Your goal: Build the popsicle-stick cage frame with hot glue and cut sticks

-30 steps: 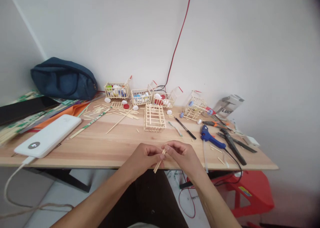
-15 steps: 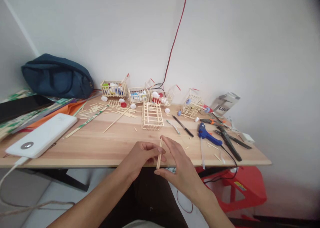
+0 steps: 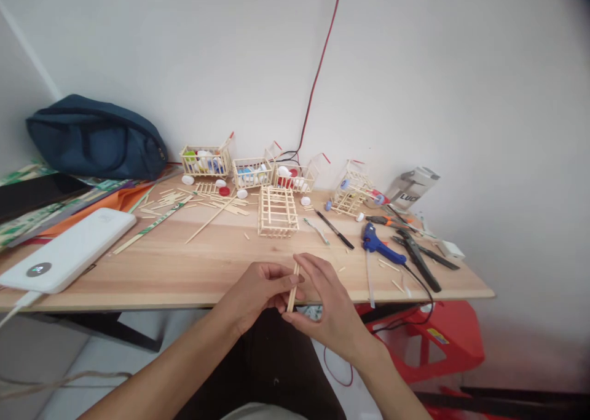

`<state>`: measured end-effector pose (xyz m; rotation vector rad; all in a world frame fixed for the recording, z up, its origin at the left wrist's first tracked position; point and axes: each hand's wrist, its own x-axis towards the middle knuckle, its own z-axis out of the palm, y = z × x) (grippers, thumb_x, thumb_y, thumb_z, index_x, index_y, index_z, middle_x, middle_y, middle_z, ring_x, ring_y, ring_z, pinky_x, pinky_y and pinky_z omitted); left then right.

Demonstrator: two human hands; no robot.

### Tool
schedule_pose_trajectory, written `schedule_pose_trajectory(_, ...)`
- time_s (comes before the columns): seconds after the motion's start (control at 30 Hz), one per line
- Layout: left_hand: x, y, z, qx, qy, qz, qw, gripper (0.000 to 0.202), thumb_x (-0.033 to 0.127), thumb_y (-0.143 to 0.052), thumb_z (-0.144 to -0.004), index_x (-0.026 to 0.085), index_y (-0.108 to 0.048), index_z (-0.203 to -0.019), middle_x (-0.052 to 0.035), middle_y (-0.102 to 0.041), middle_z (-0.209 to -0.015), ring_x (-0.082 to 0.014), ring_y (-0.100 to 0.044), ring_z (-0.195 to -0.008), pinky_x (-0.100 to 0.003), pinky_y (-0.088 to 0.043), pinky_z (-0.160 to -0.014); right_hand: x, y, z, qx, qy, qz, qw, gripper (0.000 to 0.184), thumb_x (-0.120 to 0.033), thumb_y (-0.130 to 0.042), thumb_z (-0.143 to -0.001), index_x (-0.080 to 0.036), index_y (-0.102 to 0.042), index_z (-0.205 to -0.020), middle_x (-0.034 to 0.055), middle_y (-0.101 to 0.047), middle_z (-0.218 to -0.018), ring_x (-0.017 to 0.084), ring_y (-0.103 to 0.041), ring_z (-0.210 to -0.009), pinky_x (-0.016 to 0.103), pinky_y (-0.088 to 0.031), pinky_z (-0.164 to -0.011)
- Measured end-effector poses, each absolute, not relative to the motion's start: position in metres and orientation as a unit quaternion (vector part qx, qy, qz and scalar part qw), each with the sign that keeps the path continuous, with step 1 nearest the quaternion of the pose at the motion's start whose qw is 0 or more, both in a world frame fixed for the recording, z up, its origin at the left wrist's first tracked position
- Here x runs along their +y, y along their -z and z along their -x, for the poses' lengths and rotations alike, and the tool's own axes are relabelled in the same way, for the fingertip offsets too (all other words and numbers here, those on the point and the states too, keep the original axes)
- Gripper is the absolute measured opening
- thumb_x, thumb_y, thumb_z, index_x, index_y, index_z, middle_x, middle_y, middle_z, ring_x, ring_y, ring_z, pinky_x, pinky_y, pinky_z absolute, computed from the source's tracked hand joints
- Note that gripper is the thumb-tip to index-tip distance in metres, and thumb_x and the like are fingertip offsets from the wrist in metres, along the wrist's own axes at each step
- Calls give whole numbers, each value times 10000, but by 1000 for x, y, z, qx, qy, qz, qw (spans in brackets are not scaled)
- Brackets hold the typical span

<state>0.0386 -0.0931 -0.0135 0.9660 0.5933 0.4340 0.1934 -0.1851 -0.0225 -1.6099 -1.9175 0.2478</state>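
My left hand (image 3: 263, 288) pinches a pair of thin wooden sticks (image 3: 292, 294) side by side between thumb and fingers, over the table's front edge. On the other side, my right hand (image 3: 332, 300) spans their length, fingertips at the upper end and thumb at the lower end. Just beyond both hands sits a small cage-like basket (image 3: 278, 214) built from similar sticks.
Several stick-built mini carts (image 3: 207, 162) line the wall, some holding bottle caps. Loose sticks (image 3: 216, 205) lie at left centre. At right are a black pen (image 3: 335, 229), blue glue gun (image 3: 382, 245) and pliers (image 3: 417, 260). A white power bank (image 3: 69, 251) lies left.
My right thumb and fingers have closed in on the ends of the sticks. The view has shifted slightly, and the left hand keeps its pinch.
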Motion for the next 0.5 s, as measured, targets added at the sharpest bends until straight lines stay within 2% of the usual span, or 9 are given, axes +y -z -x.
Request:
schedule_pose_trajectory(0.07,-94,13,-38,280,-213,-461,815,408,436,-838,-600,82,-692,-742,-12,-613,-603,-59,-488,-488,-201,-385,-507,-186,22,-189,-724,-94,612,304,856,-393,-726,-782,-298,-258,-1491,112,-405,-1460,265,-350,-1378,463,-369,-1120)
schedule_pose_trajectory(0.2,-92,11,-38,299,-211,-491,790,426,457,-832,-592,86,-686,-741,-24,-638,-616,-64,-486,-481,-200,-372,-495,-192,12,-192,-729,-86,616,286,1003,-506,-756,-722,-282,-193,-1521,114,-336,-1527,280,-299,-1413,469,-344,-1134)
schedule_pose_trajectory(0.27,-91,10,-38,314,-206,-497,782,423,468,-826,-595,94,-676,-722,-20,-639,-612,-66,-491,-484,-202,-386,-509,-195,4,-218,-708,-34,637,303,851,-481,-675,-810,-271,-236,-1508,117,-354,-1521,278,-312,-1408,487,-333,-1132)
schedule_pose_trajectory(0.33,-89,9,-36,332,-203,-496,776,420,473,-823,-595,100,-673,-719,-16,-642,-614,-63,-486,-488,-202,-399,-524,-201,-2,-266,-634,59,697,329,550,-374,-517,-926,-254,-363,-1440,125,-472,-1429,263,-418,-1338,495,-378,-1085)
schedule_pose_trajectory(0.37,-89,9,-35,341,-202,-495,774,422,473,-825,-592,103,-678,-733,-15,-646,-620,-60,-481,-489,-203,-405,-529,-204,-3,-296,-582,106,738,325,496,-370,-502,-926,-223,-421,-1393,141,-517,-1374,269,-479,-1278,488,-416,-1044)
schedule_pose_trajectory(0.43,-87,8,-34,354,-199,-493,769,433,472,-828,-589,106,-695,-778,-15,-653,-633,-58,-479,-497,-200,-411,-536,-212,-3,-360,-481,178,828,227,451,-401,-489,-902,-174,-511,-1291,163,-581,-1272,278,-540,-1193,452,-465,-977)
schedule_pose_trajectory(0.5,-86,8,-33,360,-195,-492,769,445,475,-833,-580,108,-698,-791,-11,-650,-629,-60,-489,-512,-194,-415,-542,-218,1,-416,-434,181,864,182,484,-390,-564,-827,-93,-570,-1209,232,-607,-1202,345,-549,-1165,495,-452,-959)
